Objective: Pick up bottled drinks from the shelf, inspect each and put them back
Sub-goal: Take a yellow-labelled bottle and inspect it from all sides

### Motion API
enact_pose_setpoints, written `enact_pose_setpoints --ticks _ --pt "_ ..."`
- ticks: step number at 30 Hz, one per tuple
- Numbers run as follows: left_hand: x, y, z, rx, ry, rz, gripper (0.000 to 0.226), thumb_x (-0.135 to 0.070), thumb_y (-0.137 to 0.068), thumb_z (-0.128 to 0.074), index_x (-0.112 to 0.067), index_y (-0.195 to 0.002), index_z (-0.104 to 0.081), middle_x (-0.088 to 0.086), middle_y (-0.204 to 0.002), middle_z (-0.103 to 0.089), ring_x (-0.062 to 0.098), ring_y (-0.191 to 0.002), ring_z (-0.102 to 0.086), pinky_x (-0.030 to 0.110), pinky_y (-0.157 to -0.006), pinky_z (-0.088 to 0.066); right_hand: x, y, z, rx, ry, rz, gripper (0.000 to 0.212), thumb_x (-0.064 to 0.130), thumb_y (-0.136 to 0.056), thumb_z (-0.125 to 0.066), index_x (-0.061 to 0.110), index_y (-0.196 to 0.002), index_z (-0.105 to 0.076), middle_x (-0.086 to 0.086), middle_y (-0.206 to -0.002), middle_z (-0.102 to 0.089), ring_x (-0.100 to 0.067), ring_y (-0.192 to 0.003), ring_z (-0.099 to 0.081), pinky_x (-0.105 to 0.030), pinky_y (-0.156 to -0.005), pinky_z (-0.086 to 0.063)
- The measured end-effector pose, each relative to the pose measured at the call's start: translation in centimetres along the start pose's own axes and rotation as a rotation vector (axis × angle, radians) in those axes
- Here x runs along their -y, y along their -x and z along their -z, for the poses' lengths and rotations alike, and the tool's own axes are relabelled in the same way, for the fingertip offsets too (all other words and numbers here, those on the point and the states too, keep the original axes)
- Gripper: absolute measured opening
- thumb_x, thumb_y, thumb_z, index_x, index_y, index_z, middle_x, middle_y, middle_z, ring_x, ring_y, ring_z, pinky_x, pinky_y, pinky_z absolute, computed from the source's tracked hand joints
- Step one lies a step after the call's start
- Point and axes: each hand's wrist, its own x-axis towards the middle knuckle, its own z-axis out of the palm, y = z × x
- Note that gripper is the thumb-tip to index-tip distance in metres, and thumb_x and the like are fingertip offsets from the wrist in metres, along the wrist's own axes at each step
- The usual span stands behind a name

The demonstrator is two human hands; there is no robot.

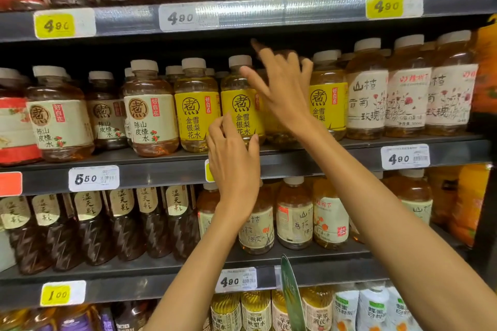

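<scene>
Standing at the front edge of the dark metal shelf [295,164], the yellow-labelled clear plastic bottle [242,105] is touched low by the left hand [232,161], fingers loosely curled, while the right hand [282,88] spreads released beside it.

We record clear glossy plastic bottles [242,105] with matt pale caps [240,61] and smooth yellow wrap labels [196,115]; a dark matt metal shelf [309,158], its front edge carrying glossy plastic strips over paper price tags [404,157].
</scene>
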Motion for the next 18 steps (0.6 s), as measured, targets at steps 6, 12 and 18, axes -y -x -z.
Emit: enact_pose_setpoints --ticks 6,12,18 --pt "-0.9 0.4 0.1 -0.038 0.133 -0.182 0.04 -0.006 -0.092 -0.059 -0.009 -0.131 -0.053 0.009 -0.128 -0.05 0.02 -0.12 -0.046 0.018 -0.096 -0.03 -2.9 -1.4 0.9 0.136 0.176 -0.161 0.045 0.035 -0.1 -0.035 0.004 -0.127 -0.052 -0.022 -0.114 -0.064 -0.037 -0.124 -0.045 -0.043 -0.106 -0.021" --pt "-1.3 0.6 -1.1 0.106 0.158 -0.219 0.037 -0.007 -0.093 -0.057 -0.011 -0.13 -0.054 0.006 -0.127 -0.053 0.018 -0.122 -0.045 0.021 -0.099 -0.032 -2.9 -1.0 1.2 0.13 0.115 -0.151 0.045 0.04 -0.101 -0.033 0.004 -0.112 -0.057 -0.014 -0.089 -0.068 -0.034 -0.1 -0.059 -0.041 -0.111 -0.015" --pt "-1.0 0.7 -1.2 0.132 0.182 -0.203 0.042 -0.014 -0.092 -0.06 -0.01 -0.133 -0.05 0.005 -0.129 -0.05 0.016 -0.124 -0.042 0.017 -0.1 -0.028 -3.2 1.1 3.2 -0.033 -0.322 -0.139 0.053 0.045 -0.087 -0.062 0.011 -0.125 -0.047 -0.009 -0.116 -0.058 -0.028 -0.111 -0.05 -0.041 -0.098 -0.036"
